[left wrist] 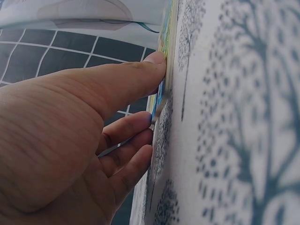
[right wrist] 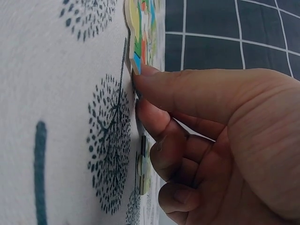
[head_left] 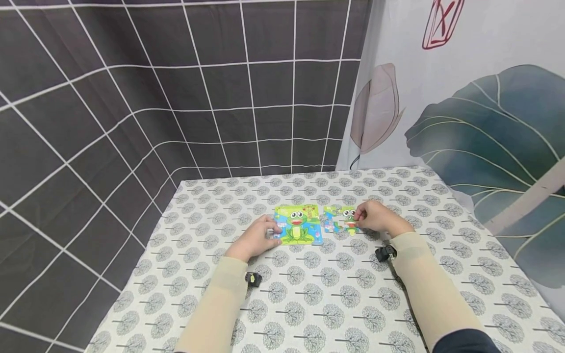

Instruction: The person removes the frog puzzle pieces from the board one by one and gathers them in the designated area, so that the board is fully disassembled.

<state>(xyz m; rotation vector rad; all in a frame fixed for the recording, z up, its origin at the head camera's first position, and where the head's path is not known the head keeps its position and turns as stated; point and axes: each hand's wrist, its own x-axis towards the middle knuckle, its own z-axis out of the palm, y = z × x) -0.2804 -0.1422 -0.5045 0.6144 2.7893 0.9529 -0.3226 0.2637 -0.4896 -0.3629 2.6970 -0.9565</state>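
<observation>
A frog picture board (head_left: pixel 298 226) lies flat on the patterned cloth. At its left side my left hand (head_left: pixel 261 234) rests with thumb and fingertips against the edge; in the left wrist view the thumb (left wrist: pixel 152 63) touches the board and the other fingers are loosely bent. To the right lies a partly assembled frog jigsaw (head_left: pixel 335 219). My right hand (head_left: pixel 375 215) is at its right side, and in the right wrist view thumb and forefinger pinch the blue-tipped end of a puzzle piece (right wrist: pixel 136 51). The right fingers cover part of the jigsaw.
A cloth with tree prints (head_left: pixel 309 304) covers the table. Behind it hang a dark gridded curtain (head_left: pixel 247 88) and a pale leaf-print curtain (head_left: pixel 485 127). Another loose puzzle piece (right wrist: pixel 144 168) lies below the right fingers in the right wrist view.
</observation>
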